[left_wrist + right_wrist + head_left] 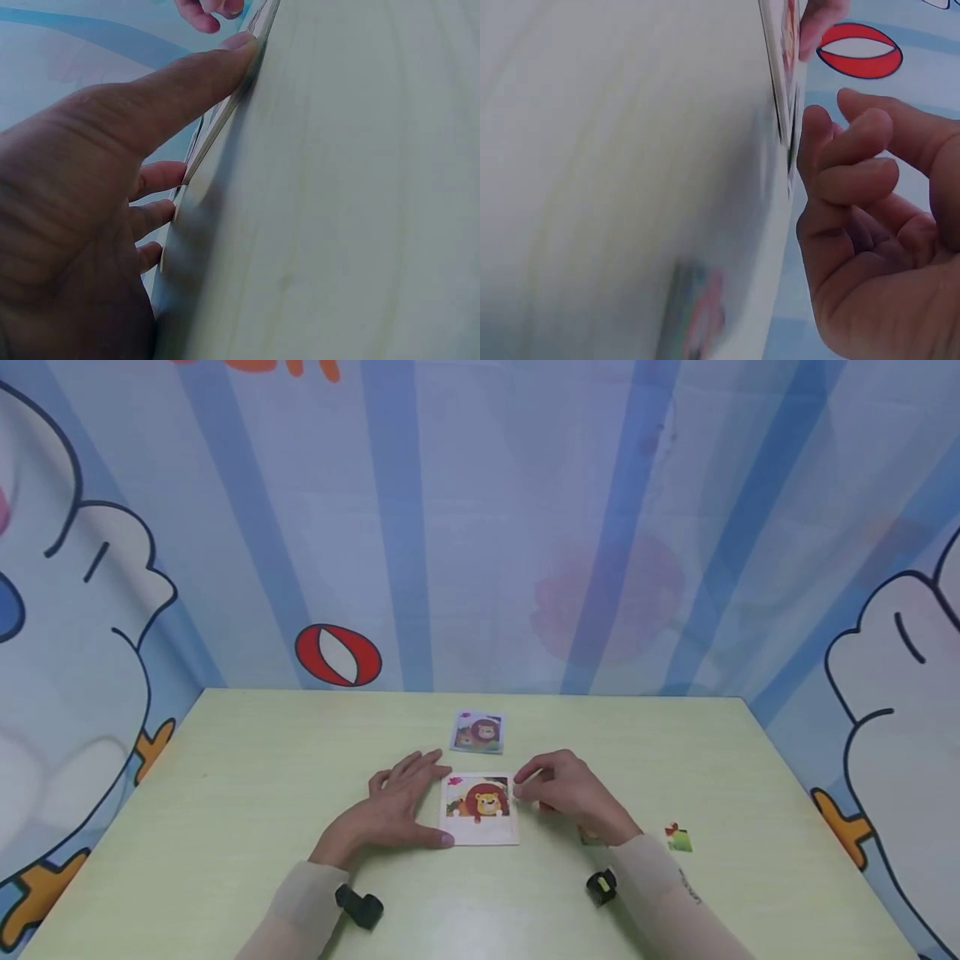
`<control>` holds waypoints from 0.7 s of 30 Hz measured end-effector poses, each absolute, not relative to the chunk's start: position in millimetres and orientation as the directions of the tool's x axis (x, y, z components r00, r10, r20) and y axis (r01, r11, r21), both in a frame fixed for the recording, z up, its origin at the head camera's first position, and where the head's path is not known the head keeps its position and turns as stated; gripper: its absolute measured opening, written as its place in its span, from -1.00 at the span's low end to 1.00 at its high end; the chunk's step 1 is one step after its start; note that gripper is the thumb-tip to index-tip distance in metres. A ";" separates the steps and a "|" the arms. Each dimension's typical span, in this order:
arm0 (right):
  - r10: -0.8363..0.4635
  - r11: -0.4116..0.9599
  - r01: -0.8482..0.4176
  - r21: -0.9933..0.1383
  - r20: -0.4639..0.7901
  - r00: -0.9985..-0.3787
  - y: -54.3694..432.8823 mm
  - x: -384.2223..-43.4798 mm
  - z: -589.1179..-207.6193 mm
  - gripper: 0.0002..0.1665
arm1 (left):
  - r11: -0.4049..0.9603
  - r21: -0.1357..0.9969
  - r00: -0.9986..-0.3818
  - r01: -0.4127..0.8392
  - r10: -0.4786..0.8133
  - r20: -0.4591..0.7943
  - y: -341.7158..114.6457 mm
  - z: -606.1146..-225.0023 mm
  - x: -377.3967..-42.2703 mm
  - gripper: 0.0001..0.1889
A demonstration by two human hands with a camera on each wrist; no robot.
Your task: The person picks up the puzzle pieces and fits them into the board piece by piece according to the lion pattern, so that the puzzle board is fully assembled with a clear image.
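A white-framed lion picture puzzle [480,832] lies on the table in the head view; its upper part shows a lion, its lower part is bare white. My left hand [401,806] steadies its left side, thumb at the lower left corner and fingertips by the upper left. In the left wrist view that thumb [191,86] rests on the board's edge. My right hand [566,789] is at the upper right edge, fingers bent, thumb and index tips near the frame. The right wrist view shows nothing between its fingers [859,180]. A reddish puzzle piece [549,807] is partly hidden beneath this hand.
Behind the puzzle lies a lion picture card [478,732]. A green and red piece [678,837] sits to the right of the right forearm, and another piece [590,837] is partly covered by the right wrist. A printed curtain [487,527] stands behind the table.
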State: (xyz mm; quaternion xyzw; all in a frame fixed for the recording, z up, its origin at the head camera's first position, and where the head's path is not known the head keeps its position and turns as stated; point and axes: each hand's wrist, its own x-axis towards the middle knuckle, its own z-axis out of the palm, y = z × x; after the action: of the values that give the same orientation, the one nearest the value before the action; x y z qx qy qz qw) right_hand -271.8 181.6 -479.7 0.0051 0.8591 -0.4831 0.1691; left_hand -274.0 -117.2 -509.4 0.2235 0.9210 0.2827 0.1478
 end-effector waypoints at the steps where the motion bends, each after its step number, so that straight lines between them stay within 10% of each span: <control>1: -0.161 0.536 0.162 -0.828 -0.289 -0.944 186.8 -271.2 -477.4 -0.83 | 0.740 0.587 -0.856 0.328 0.496 -0.146 -117.1 -509.4 -274.1 0.07; 21: -0.176 0.664 0.129 -0.737 -0.321 -0.931 268.6 -241.6 -470.7 -0.64 | 0.747 0.577 -0.856 0.331 0.495 -0.150 -117.2 -510.4 -274.5 0.08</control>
State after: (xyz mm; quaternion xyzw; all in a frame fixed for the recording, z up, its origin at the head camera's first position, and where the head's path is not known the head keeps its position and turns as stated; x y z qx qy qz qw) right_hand -241.6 268.6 -470.7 -0.0130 0.8929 -0.4100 0.1859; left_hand -274.5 -117.2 -510.4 0.2237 0.9227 0.2770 0.1482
